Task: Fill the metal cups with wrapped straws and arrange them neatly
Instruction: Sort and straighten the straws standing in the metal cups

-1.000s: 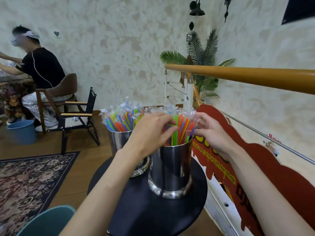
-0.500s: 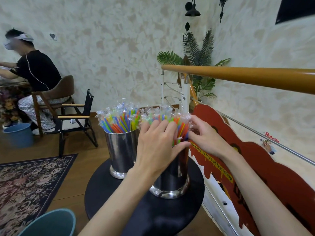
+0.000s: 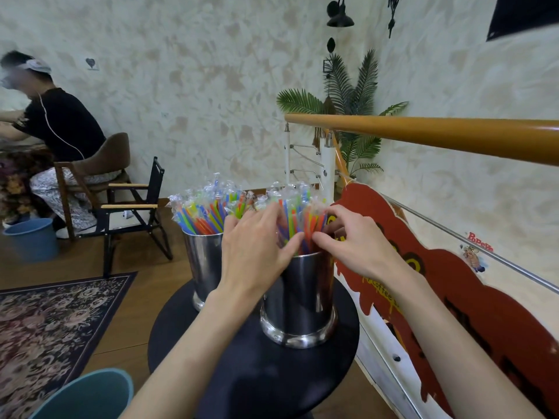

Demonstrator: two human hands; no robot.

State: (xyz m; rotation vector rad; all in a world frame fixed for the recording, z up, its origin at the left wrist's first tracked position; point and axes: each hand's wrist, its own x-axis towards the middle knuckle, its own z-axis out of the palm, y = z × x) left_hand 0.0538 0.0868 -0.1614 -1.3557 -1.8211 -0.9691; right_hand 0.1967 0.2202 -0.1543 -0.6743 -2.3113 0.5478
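Two shiny metal cups stand on a round black table [image 3: 272,382]. The near cup [image 3: 299,300] holds a bundle of coloured wrapped straws [image 3: 298,207]. The far cup [image 3: 204,261], to its left, is also full of wrapped straws [image 3: 205,211]. My left hand [image 3: 257,252] cups the near bundle from the left, fingers curled round it above the rim. My right hand [image 3: 354,237] curls round the same bundle from the right. The thumbs nearly meet in front of the straws.
A wooden handrail [image 3: 438,136] and a red sign board [image 3: 453,297] run along the right. A teal bin [image 3: 87,394] sits at lower left, beside a patterned rug [image 3: 54,328]. A folding chair [image 3: 133,213], a blue bucket [image 3: 33,238] and a seated person [image 3: 57,128] are at the left.
My left hand slid from the front of the near bundle to its left side. The right thumb came round to the front, so both hands now enclose the straws.
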